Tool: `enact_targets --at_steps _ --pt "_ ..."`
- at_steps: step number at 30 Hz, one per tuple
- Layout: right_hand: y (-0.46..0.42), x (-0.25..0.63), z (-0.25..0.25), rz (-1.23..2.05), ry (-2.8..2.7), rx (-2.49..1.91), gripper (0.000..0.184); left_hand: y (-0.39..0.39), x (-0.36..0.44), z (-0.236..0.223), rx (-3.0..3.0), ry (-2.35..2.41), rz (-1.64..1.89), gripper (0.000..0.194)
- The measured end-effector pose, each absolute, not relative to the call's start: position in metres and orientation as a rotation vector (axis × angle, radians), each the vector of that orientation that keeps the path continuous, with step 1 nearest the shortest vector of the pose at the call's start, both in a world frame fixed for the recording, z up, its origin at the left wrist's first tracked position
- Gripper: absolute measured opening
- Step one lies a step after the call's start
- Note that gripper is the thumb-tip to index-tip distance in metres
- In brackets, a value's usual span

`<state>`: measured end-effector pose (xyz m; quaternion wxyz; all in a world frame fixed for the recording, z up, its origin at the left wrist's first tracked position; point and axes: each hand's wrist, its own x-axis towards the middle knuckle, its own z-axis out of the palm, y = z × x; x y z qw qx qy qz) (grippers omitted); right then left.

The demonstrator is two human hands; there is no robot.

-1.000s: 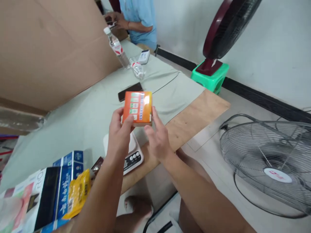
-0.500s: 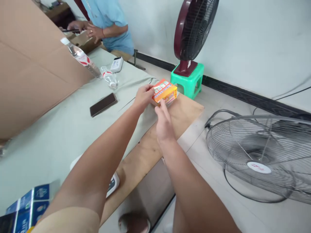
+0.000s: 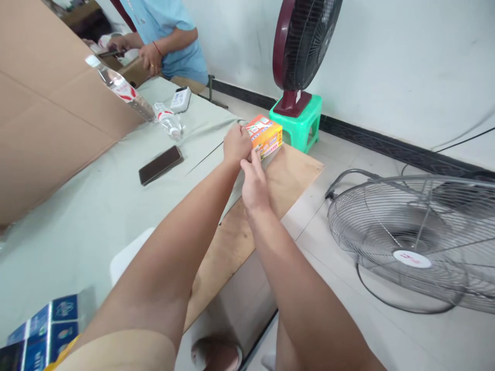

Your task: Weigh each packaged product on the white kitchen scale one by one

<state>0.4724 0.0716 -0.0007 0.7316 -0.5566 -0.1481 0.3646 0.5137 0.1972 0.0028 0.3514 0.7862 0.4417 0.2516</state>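
An orange and yellow printed box (image 3: 271, 138) lies near the far right corner of the table. My left hand (image 3: 236, 145) is curled against the near left end of the box, its fingertips partly hidden. Just below it, my right hand (image 3: 255, 179) touches the near lower corner with its fingers stretched out and the thumb apart. The two hands are close together, and the left wrist crosses over the cloth's edge.
On the green-grey cloth lie a dark phone (image 3: 161, 165), a small plastic bottle (image 3: 168, 122), a white device (image 3: 181, 99) and a blue pack (image 3: 46, 330). A taller bottle (image 3: 119, 87) leans by the cardboard (image 3: 50, 98). Fans (image 3: 386, 247) stand right; a person (image 3: 170, 46) works behind.
My left hand has turned and curled down over the near end of the box, its thumb leaving the top. My right hand has shifted slightly left. The co-worker's hands have moved.
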Motion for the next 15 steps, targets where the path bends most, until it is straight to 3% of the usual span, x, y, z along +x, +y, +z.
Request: enact_targets --at_steps 8,13,15 --pt "0.075 0.470 -0.009 0.749 -0.333 -1.239 0.073 0.206 0.518 -0.005 2.115 1.113 0.669 0.032" --pt "0.066 0.472 0.001 0.432 -0.128 -1.169 0.025 0.213 0.515 0.000 2.131 1.090 0.793 0.027" --pt "0.059 0.473 0.006 0.310 -0.107 -1.129 0.037 0.212 0.507 0.012 2.113 1.095 0.946 0.027"
